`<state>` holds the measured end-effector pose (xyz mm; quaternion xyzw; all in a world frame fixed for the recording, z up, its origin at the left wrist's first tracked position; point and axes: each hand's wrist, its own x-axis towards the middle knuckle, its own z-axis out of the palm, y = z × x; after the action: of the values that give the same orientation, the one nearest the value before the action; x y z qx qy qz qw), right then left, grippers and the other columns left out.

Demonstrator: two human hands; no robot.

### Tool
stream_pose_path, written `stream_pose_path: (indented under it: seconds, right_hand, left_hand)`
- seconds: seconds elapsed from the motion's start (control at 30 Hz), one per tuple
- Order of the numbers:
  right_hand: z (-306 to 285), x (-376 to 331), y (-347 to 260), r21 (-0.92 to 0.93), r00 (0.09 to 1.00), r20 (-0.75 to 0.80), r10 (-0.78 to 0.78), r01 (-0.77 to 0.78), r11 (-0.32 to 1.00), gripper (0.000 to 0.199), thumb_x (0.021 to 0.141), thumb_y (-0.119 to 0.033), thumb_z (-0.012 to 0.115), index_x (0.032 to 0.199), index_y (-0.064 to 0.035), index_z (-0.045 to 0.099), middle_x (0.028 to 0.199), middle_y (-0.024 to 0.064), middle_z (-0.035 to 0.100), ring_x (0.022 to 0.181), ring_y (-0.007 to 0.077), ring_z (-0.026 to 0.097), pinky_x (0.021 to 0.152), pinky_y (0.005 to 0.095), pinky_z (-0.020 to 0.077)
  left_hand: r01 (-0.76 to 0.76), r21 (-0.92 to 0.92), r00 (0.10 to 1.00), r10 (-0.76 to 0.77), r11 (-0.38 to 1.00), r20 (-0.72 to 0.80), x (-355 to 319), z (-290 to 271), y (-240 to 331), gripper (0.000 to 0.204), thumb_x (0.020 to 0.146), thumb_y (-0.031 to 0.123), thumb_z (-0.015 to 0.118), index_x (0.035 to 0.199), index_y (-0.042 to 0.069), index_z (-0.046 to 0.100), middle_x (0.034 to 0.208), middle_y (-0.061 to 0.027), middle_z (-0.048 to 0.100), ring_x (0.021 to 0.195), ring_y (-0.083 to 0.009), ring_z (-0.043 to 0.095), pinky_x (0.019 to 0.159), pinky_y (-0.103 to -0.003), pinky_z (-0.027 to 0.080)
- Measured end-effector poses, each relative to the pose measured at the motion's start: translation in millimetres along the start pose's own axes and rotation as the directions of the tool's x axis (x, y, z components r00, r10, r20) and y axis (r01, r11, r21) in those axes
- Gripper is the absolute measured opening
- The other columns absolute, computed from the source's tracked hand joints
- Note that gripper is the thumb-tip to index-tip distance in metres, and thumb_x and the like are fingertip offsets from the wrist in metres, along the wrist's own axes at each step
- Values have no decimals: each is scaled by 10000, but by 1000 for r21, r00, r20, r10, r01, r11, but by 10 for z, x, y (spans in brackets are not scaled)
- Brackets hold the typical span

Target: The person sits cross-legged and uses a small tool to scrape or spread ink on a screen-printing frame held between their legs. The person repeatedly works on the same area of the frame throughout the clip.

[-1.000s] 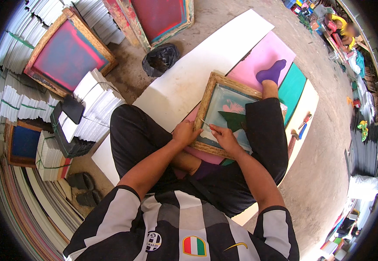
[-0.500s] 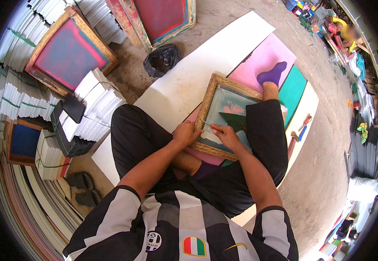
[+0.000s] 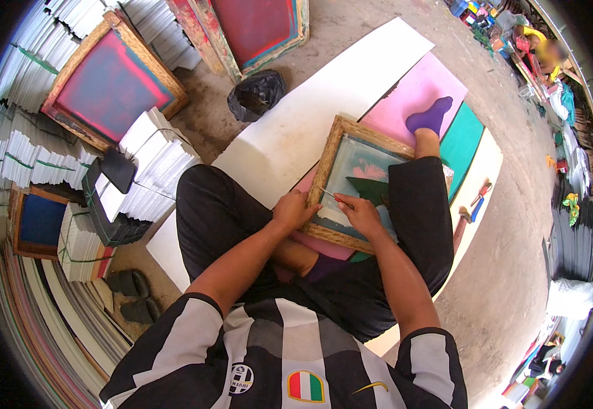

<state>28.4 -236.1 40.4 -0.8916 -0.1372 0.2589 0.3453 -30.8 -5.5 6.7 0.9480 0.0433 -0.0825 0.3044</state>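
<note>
"Gripping something?"

"Left hand [image 3: 295,210] clamps the wooden screen frame [image 3: 329,153] at its left side; right hand [image 3: 360,214] pinches a slim tool [image 3: 328,193], tip near that side."

"Where's the frame?"

"Over the pink board [image 3: 416,92], between bent legs [image 3: 418,225]."

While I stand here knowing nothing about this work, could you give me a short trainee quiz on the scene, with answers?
1. True or false: the left hand touches the frame.

2. Choose one: the sock on the pink board is (a) white, (b) purple, (c) yellow.

3. Short answer: what does the right hand hold?

Key: 1. True. 2. (b). 3. A thin tool; it is too small here to tell its exact kind.
</note>
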Motion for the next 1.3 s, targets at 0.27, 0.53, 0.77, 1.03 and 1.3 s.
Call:
stream_pose_path:
  seconds: [0.27,0.53,0.77,1.03,1.3]
  right_hand:
    - [-24,-138,-90,-258,991,-99,-87,59,964,318,983,-350,609,1286,-321,703,989,172,742,877,414,711,788,539,554]
    - [-51,-170,-207,-499,990,-45,-135,94,861,357,1002,-343,559,1347,-320,645,899,163,735,806,394,723,709,535,573]
    - [36,-201,-371,-670,999,17,-51,49,741,389,999,-300,547,1380,-283,618,935,179,721,802,383,724,703,526,580]
    - [65,-133,-23,-484,987,16,-161,149,863,427,1009,-307,552,1436,-296,568,898,159,711,806,389,714,701,543,563]
    - [246,128,601,-24,933,-86,-349,348,937,420,1023,-287,531,1441,-314,558,842,133,700,750,384,705,675,549,566]
  left_hand:
    - [40,-61,997,-36,997,67,10,-124,79,567,866,522,733,974,-35,742,921,-253,699,898,-425,692,822,-524,536]
    - [50,-30,996,-48,998,75,26,-92,76,567,875,528,722,967,-32,735,943,-241,691,898,-421,690,823,-520,540]
    - [25,-11,999,-24,1000,32,-12,-24,71,541,869,503,731,943,-33,710,940,-216,664,867,-405,677,802,-505,544]
    - [38,38,997,-40,999,61,13,-1,52,550,875,536,720,976,-5,722,940,-211,659,909,-402,679,814,-514,544]
    - [34,4,998,-34,999,53,4,-40,122,555,885,525,715,964,-24,723,939,-213,664,917,-408,675,812,-510,542]
